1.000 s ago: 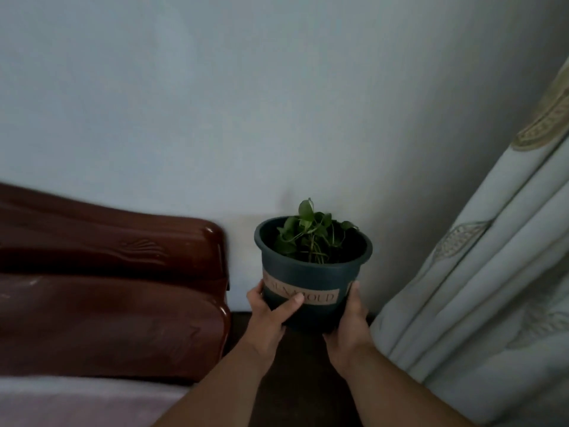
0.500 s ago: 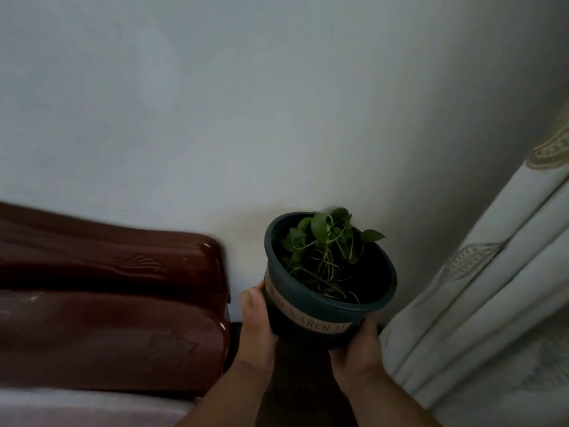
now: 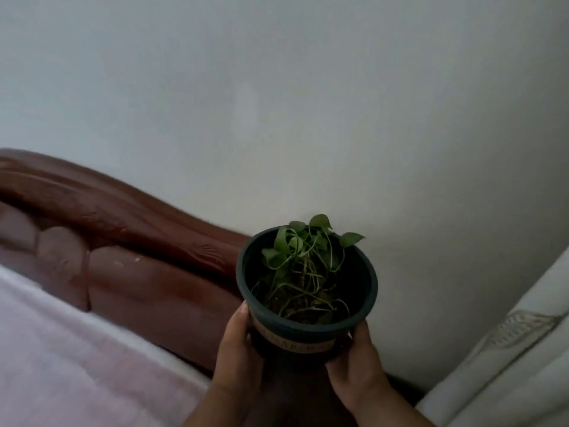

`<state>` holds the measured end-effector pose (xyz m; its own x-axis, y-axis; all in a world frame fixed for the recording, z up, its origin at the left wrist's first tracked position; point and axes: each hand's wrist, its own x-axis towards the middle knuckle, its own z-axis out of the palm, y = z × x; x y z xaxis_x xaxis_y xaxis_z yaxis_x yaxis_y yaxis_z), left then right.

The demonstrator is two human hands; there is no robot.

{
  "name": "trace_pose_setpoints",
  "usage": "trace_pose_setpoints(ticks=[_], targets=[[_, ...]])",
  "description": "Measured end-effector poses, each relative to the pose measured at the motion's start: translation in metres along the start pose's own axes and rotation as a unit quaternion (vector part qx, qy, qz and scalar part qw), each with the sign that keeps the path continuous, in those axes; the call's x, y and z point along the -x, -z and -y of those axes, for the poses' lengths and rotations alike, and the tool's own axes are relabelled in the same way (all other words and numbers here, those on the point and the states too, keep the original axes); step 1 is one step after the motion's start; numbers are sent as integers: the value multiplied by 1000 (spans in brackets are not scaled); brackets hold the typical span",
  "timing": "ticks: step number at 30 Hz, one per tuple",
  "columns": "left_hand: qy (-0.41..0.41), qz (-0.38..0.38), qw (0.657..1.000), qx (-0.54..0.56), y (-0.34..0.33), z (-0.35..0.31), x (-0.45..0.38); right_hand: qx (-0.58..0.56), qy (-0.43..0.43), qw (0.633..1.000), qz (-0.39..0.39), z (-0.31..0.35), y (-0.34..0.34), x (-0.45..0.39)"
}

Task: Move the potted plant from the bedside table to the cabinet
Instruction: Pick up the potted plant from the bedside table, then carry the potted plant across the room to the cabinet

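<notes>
Pot point(image 3: 308, 331) gripped between both hands, left hand point(image 3: 238, 349) and right hand point(image 3: 358, 362) on opposite sides, held in the air beside headboard point(image 3: 129, 241); curtain point(image 3: 508, 365) at right; plant point(image 3: 303, 248) leans toward wall.

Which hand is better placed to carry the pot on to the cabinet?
Neither alone: left hand and right hand clasp opposite sides of the potted plant, already lifted. Keep both; cabinet not visible.

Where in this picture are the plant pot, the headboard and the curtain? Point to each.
plant pot point(image 3: 371, 291): head view, on its dark right rim.
headboard point(image 3: 147, 291): head view, on the padded brown panel.
curtain point(image 3: 505, 365): head view, on a pale fold at lower right.
</notes>
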<state>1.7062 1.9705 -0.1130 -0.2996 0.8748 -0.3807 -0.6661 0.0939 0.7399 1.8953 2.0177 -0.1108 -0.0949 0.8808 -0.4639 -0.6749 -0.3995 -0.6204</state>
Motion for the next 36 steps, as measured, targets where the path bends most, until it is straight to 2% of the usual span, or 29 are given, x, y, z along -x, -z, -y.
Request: trace_pose_setpoints(ticks=[5, 8, 13, 17, 23, 26, 31, 36], targets=[[-64, -62, 996, 31, 36, -37, 59, 62, -63, 991, 98, -31, -33, 27], [-109, -132, 985, 38, 79, -57, 96, 122, -92, 974, 169, -64, -53, 48], [-165, -211, 964, -5, 161, -91, 173, 119, -128, 955, 239, -137, -103, 107], [-224, -269, 937, 5, 241, -116, 257, 148, -169, 922, 314, -208, -135, 183], [-261, -350, 899, 46, 357, -136, 415, 218, -231, 856, 409, -339, -161, 320], [-288, -395, 870, 59, 410, -139, 504, 231, -274, 827, 434, -405, -168, 401], [-309, -498, 803, 111, 483, -124, 639, 275, -349, 763, 469, -489, -172, 532], [-348, -592, 707, 169, 528, -107, 763, 315, -408, 683, 518, -562, -164, 654]])
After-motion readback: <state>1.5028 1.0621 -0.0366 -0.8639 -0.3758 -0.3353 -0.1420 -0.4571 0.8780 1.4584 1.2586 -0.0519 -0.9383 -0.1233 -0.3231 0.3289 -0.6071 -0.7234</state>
